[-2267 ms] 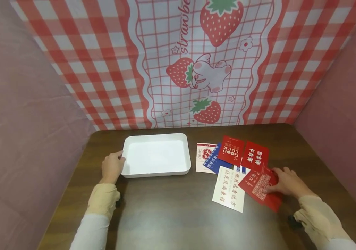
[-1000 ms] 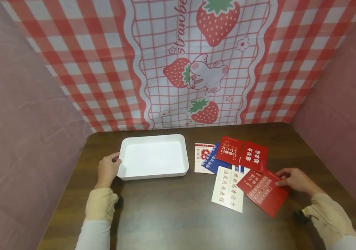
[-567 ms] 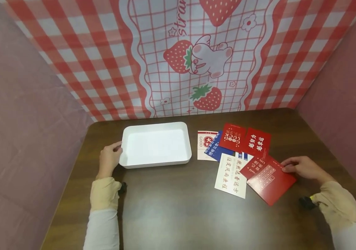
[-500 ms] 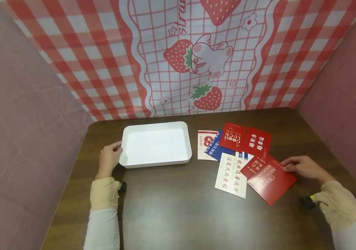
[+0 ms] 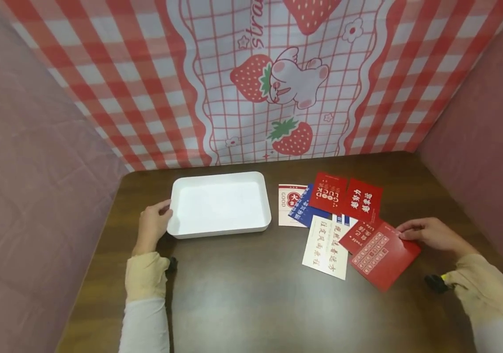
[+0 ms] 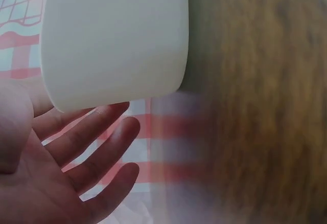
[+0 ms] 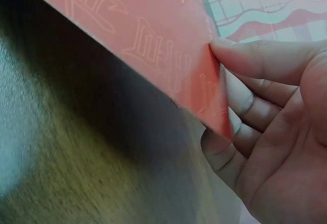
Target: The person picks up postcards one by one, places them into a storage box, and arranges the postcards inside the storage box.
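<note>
Versus 2.3 s before: the right hand (image 5: 434, 235) had backed off the printed face of the red glossy paper card with a pale grid (image 5: 386, 257) to its right edge. Thumb had been on the grid; the grid was now uncovered. The left hand (image 5: 153, 228) had stayed at the left end of the shallow white rectangular tray (image 5: 218, 208). Head view had pitched down a bit.

Right hand: pinched the card edge, thumb on one side, fingertips behind. That corner was up off the brown wood-grain table (image 5: 251, 304), shadow underneath; left end lay on the pile. A line crossed the red; couldn't tell whether bend or second card.

Left hand: fingers loosely extended and spread, touching the tray's outer end wall.

Tray: smooth, rounded corners, low walls. Pile right of it: white card with brown brush script (image 5: 324, 247), blue card (image 5: 306, 211), red GOOD LUCK card (image 5: 328, 192), red card with white characters (image 5: 364, 201), overlapping.
</note>
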Tool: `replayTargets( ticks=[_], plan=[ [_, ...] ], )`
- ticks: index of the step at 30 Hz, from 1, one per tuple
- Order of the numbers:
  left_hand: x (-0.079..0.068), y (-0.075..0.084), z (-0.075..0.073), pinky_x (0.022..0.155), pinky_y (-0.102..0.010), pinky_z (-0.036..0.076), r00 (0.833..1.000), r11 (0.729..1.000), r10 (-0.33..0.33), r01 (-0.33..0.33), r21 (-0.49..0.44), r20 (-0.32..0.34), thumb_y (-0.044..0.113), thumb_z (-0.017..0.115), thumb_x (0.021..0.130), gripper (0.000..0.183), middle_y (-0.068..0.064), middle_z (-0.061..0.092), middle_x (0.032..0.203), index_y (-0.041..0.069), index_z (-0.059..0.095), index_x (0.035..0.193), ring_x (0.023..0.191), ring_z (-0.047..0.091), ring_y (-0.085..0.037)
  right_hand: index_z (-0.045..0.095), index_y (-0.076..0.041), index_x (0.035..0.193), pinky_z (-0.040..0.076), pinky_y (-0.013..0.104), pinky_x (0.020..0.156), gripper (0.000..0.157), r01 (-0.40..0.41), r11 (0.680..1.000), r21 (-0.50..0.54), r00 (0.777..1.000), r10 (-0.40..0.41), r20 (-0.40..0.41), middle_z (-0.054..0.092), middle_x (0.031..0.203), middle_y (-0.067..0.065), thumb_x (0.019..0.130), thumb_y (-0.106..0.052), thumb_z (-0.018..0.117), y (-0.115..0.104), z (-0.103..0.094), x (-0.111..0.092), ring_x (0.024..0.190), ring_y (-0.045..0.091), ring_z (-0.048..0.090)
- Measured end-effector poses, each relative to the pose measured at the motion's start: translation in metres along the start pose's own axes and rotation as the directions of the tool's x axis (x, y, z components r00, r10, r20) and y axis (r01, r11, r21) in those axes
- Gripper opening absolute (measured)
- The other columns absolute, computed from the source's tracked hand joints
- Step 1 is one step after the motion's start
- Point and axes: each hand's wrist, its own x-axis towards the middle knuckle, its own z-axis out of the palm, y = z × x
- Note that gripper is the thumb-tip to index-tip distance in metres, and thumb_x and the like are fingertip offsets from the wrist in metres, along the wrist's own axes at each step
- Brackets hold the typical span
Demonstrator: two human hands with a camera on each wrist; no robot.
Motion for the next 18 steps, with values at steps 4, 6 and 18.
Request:
replayTargets(
  ticks=[4, 6, 18],
  plan=[
    [-0.006, -0.002, -0.002, 0.101, -0.056, 0.042, 1.0, 1.0, -0.015, 0.015, 0.026, 0.009, 0.014, 0.053, 0.094, 0.037, -0.025, 0.062, 0.127, 0.001, 0.062, 0.128, 0.121, 0.055, -0.045, 0.058, 0.01, 0.123, 0.05, 0.031, 0.071, 0.049, -0.011, 0.994, 0.106, 1.0, 0.008, 0.023, 0.07, 0.102, 0.008, 0.094, -0.029, 0.06, 0.002, 0.008, -0.004, 0.081, 0.013, 0.062],
    [-0.008, -0.002, -0.001, 0.099, -0.056, 0.043, 1.0, 0.999, -0.003, 0.003, 0.032, 0.006, 0.013, 0.052, 0.094, 0.037, -0.026, 0.062, 0.127, 0.0, 0.063, 0.126, 0.12, 0.056, -0.045, 0.057, 0.01, 0.125, 0.05, 0.032, 0.073, 0.049, -0.022, 0.99, 0.143, 0.999, 0.017, 0.032, 0.07, 0.103, 0.008, 0.095, -0.029, 0.06, 0.002, 0.009, -0.005, 0.083, 0.014, 0.062],
    [-0.004, 0.005, -0.003, 0.095, -0.057, 0.045, 0.999, 0.998, 0.041, -0.04, 0.056, -0.028, 0.009, 0.052, 0.092, 0.036, -0.027, 0.062, 0.125, -0.002, 0.064, 0.124, 0.116, 0.058, -0.046, 0.072, -0.016, 0.108, 0.054, 0.028, 0.072, 0.019, 0.071, 0.945, 0.319, 0.991, -0.102, 0.082, 0.069, 0.092, -0.016, 0.096, -0.018, 0.057, 0.002, -0.01, -0.006, 0.081, 0.006, 0.064]
  ],
)
